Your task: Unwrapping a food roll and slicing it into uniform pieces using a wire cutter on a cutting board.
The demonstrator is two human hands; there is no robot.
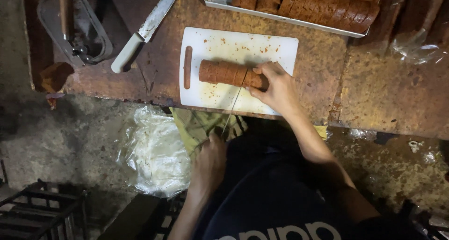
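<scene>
While your right hand (278, 88) pins the brown log (231, 74) and your left hand (208, 163) grips the thin knife (232, 110), a slipping blade could nick those fingertips (257, 71) near the worktop's (383, 90) front edge.

A second knife (148, 26) with a pale handle was laid aslant on the worn brown bench (388, 90), just left of the board. A metal tray (280, 16) filled with rows of sliced brown loaves (327, 6) was set at the far edge. A grey dish holding a wood-handled tool (75, 29) was seen at the far left. Crumpled clear plastic (156, 153) was spread on the floor below, near a dark metal rack (37, 209).
</scene>
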